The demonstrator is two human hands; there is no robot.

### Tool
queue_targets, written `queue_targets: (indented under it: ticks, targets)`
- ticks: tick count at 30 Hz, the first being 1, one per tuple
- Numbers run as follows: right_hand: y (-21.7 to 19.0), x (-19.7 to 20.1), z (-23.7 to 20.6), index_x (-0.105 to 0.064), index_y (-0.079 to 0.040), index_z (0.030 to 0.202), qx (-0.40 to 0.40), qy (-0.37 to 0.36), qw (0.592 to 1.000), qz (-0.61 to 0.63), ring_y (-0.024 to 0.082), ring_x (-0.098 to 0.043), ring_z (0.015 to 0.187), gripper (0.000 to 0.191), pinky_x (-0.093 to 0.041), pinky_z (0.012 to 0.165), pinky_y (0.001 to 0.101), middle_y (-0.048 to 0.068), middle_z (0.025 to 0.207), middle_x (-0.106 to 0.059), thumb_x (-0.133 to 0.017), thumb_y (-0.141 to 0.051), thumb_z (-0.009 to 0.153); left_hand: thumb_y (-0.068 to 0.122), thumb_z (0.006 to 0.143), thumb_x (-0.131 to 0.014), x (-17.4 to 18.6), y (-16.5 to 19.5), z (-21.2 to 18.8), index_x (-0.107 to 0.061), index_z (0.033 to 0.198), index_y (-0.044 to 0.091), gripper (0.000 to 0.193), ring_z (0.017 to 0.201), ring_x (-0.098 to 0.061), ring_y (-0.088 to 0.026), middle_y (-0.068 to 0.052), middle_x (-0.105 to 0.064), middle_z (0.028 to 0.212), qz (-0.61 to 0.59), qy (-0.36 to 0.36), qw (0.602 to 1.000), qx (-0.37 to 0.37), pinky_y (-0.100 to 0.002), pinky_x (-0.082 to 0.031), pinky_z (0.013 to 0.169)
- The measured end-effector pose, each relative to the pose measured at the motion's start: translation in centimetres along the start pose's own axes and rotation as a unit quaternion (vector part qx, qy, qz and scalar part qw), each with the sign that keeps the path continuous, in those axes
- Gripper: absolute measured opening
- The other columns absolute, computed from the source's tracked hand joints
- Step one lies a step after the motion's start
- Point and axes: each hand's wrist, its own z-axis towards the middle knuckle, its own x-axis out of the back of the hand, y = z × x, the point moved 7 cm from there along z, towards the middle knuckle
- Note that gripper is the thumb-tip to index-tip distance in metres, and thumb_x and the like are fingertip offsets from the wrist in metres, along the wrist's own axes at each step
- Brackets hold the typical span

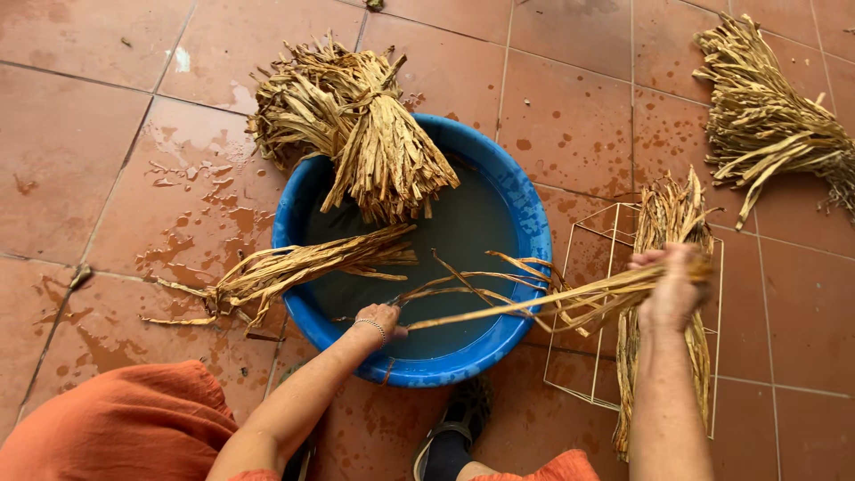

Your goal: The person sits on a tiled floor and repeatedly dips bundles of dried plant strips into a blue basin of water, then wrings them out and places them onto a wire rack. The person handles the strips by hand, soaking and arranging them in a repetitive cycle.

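Wet terracotta tile floor, round blue plastic basin (525, 214) of water at centre. My left hand (378, 322) pinches long dried straw-coloured leaf strips (499, 307) at the basin's 6 o'clock; my right hand (672, 285) clenches their other end at 3 o'clock. Best kept taut, dipped evenly.

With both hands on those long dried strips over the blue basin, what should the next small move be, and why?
Probably draw the dried strips on through the left hand toward the right hand. The right hand grips one end beside the wire frame, while the other ends trail loosely over the water in the blue basin, so the strands look uneven and not yet gathered.
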Motion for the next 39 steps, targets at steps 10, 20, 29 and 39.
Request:
queue_targets:
  ticks: [10,20,29,39]
  targets:
    - [5.0,-7.7,-4.7,-0.072,-0.011,0.109,-0.092,-0.205,0.974,-0.013,0.018,-0.076,0.076,0.016,-0.066,0.075,0.0387,0.005,0.082,-0.074,-0.063,-0.022,0.102,0.022,0.080,-0.066,14.1,-3.6,0.7,-0.072,0.091,0.011,0.016,0.099,-0.061,-0.029,-0.010,-0.068,0.098,0.144,0.359,0.922,0.016,-0.045,-0.050,0.077]
    - [7.8,-10.4,-6.3,-0.073,-0.008,0.104,-0.070,-0.267,0.960,-0.039,0.008,-0.054,0.047,0.019,-0.051,0.043,0.0266,0.001,0.068,-0.065,-0.077,-0.014,0.088,0.018,0.088,-0.068,15.4,-4.1,1.1,-0.068,0.085,0.012,0.007,0.094,-0.065,-0.031,-0.009,-0.070,0.091,0.033,0.376,0.926,0.019,-0.046,-0.050,0.081]
    - [7.7,-14.6,-12.0,-0.072,-0.010,0.105,-0.206,-0.361,0.909,-0.017,0.013,-0.067,0.063,0.020,-0.052,0.049,0.0260,0.008,0.093,-0.079,-0.064,-0.026,0.097,0.022,0.088,-0.073,12.4,8.1,-4.3,-0.068,0.097,0.007,0.019,0.074,-0.075,-0.027,-0.012,-0.076,0.083,-0.343,0.280,0.892,-0.085,-0.038,-0.059,0.069]
    - [2.7,-14.5,-13.0,-0.074,-0.004,0.109,-0.143,-0.349,0.924,0.065,0.016,-0.072,0.096,0.020,-0.059,0.075,0.0308,0.011,0.111,-0.076,-0.070,-0.020,0.098,0.028,0.100,-0.057,13.3,15.6,-1.1,-0.067,0.118,0.007,0.030,0.068,-0.067,-0.019,-0.013,-0.070,0.075,-0.465,0.143,0.868,-0.100,-0.036,-0.054,0.064]
